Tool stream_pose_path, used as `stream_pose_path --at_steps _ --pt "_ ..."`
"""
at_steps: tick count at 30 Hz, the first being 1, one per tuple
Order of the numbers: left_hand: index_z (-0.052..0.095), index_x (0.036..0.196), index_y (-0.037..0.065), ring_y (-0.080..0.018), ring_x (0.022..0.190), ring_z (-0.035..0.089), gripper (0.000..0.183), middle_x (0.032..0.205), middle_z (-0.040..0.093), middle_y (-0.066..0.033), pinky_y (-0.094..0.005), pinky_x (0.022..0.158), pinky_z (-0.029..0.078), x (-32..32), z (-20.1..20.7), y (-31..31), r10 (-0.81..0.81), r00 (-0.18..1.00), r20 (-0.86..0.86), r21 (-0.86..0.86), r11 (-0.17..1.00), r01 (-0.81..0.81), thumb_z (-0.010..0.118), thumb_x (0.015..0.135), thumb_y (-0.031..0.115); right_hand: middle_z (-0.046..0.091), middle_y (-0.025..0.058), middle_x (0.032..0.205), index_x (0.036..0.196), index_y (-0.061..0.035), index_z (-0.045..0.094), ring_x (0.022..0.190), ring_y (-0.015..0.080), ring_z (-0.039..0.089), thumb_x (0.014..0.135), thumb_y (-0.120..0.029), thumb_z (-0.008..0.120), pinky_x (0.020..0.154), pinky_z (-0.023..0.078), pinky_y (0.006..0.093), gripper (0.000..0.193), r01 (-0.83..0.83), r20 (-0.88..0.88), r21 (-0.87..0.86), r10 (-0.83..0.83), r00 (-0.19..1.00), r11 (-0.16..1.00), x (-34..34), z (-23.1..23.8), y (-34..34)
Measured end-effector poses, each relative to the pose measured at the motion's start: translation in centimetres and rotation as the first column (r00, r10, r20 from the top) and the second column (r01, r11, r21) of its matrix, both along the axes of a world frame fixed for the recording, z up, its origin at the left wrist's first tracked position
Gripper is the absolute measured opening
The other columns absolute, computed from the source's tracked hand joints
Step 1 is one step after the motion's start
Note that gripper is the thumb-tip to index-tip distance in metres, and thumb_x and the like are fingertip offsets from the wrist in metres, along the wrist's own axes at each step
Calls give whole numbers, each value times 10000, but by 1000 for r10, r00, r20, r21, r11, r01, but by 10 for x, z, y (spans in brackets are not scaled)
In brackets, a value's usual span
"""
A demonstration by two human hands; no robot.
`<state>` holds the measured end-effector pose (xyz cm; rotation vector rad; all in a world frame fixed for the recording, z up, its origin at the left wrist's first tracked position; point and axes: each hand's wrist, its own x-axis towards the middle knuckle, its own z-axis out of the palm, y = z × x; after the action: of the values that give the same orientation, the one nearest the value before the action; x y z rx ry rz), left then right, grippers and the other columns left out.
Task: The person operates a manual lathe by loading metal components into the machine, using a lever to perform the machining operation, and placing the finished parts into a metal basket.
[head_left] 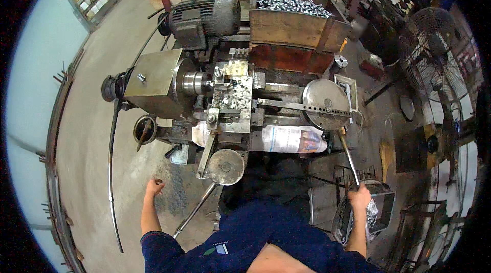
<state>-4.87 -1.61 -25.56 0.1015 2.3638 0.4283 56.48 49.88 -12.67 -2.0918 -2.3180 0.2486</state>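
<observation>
My right hand (pixel 360 198) is wrapped round the end of a long metal lever (pixel 350 157), which slants down from a round metal disc (pixel 326 100) at the right of a small lathe. My left hand (pixel 154 187) hangs in the air left of the machine, its fingers curled in a pinch; a small dark thing may be in them, too small to make out. In front of me are the lathe's spindle nose (pixel 195 83) and a cross slide (pixel 232 98) littered with dark chips. A second lever (pixel 195 209) runs from a smaller disc (pixel 226 167), with no hand on it.
A rusty bin (pixel 291 26) heaped with small shiny metal parts stands behind the lathe, beside an electric motor (pixel 204 17). A basket (pixel 339 217) with metal pieces sits below my right hand. A caged fan (pixel 429 53) stands at the right; a long rod (pixel 111 181) hangs at the left.
</observation>
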Motion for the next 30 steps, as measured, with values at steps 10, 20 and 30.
stream_pose_path --at_steps 10,20,30 --pt "589 1039 -47 -196 532 618 347 724 637 -166 -307 501 495 -16 0 50 -61 969 -240 254 959 124 616 748 139 596 239 687 768 -10 532 675 423 586 528 -244 595 636 463 496 341 -38 -5 -20 38 999 999 -18 5 -31" --pt "586 1056 -30 -282 782 637 395 861 646 -188 -374 679 493 -40 15 75 -75 901 -427 190 967 171 625 747 213 636 183 851 813 -41 647 801 351 616 632 -325 580 709 494 435 344 3 189 -22 2 982 1000 13 3 73" --pt "608 839 13 -364 785 620 490 851 634 -201 -455 690 495 -15 -10 163 -428 695 -578 -387 893 228 485 823 487 588 84 1095 1014 -113 595 1092 267 500 749 -236 544 903 331 546 296 161 410 192 -228 883 968 -10 3 260"
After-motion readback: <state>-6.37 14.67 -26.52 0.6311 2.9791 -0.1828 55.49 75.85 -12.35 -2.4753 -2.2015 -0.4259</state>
